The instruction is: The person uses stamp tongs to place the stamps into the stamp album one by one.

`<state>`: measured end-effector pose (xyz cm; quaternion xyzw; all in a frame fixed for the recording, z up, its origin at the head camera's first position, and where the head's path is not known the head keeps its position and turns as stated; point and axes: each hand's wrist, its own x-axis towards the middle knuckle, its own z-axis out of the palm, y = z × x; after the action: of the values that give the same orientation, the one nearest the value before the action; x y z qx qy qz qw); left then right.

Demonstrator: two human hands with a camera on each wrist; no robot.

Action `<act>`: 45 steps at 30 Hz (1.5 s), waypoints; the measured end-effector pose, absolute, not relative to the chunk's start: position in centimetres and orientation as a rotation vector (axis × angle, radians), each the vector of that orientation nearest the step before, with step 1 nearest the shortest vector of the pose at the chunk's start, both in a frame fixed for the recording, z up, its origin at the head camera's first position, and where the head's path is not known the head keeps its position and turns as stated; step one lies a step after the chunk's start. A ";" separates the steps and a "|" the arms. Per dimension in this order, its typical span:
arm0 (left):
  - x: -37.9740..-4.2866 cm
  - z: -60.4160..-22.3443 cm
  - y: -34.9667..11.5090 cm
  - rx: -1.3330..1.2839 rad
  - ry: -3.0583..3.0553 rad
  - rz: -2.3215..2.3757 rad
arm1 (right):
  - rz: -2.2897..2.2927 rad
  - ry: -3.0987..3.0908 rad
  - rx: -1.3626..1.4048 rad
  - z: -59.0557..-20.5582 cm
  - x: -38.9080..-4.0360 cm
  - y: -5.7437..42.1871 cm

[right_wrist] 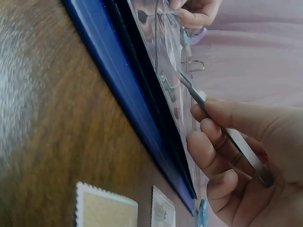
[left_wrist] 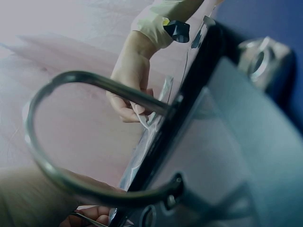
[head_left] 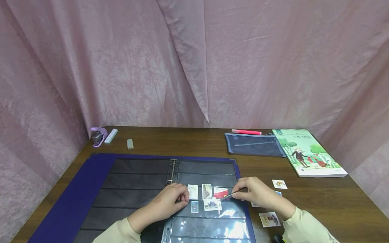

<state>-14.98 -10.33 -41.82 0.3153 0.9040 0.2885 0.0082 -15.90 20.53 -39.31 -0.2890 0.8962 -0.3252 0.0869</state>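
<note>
My right hand (head_left: pixel 255 192) pinches metal tweezers (right_wrist: pixel 246 153) between thumb and fingers. Their tip meets the right edge of a pale stamp (head_left: pixel 212 205), which overlaps a pocket strip on the album's right-hand black page (head_left: pixel 206 224). My left hand (head_left: pixel 167 202) is over the page's inner side; its thumb and fingertips (right_wrist: pixel 189 18) pinch the clear pocket film (right_wrist: pixel 168 35). Close around the tweezers are a red-and-white stamp (head_left: pixel 220 193), a tall stamp (head_left: pixel 207 191), a pale stamp (head_left: pixel 192 191) and a small blue stamp (head_left: pixel 195 207).
The blue album (head_left: pixel 73 189) lies spread, metal rings (head_left: pixel 172 172) at its spine. Loose stamps (head_left: pixel 269 219) lie right of it, partly behind my right forearm. Behind are a stapler (head_left: pixel 98 136), eraser (head_left: pixel 130 144), mesh pouch (head_left: pixel 255 145), pink marker (head_left: pixel 247 132) and green book (head_left: pixel 308 153).
</note>
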 end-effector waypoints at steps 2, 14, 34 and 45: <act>-15.0 -41.8 -10.3 0.989 2.828 0.901 | -0.963 2.670 -0.864 -39.4 -15.9 20.4; -15.1 -42.0 -10.3 0.997 2.823 0.907 | -0.998 2.637 -0.850 -39.6 -15.6 20.1; -15.0 -41.9 -10.4 0.982 2.823 0.894 | -0.994 2.628 -0.855 -38.8 -15.7 20.7; -15.0 -41.9 -10.4 0.976 2.811 0.899 | -0.995 2.702 -0.821 -37.2 -15.4 22.3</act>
<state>-15.02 -10.39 -41.91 0.3140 0.9042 0.2892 0.0164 -15.44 22.32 -37.22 -0.2735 0.8999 -0.3315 0.0736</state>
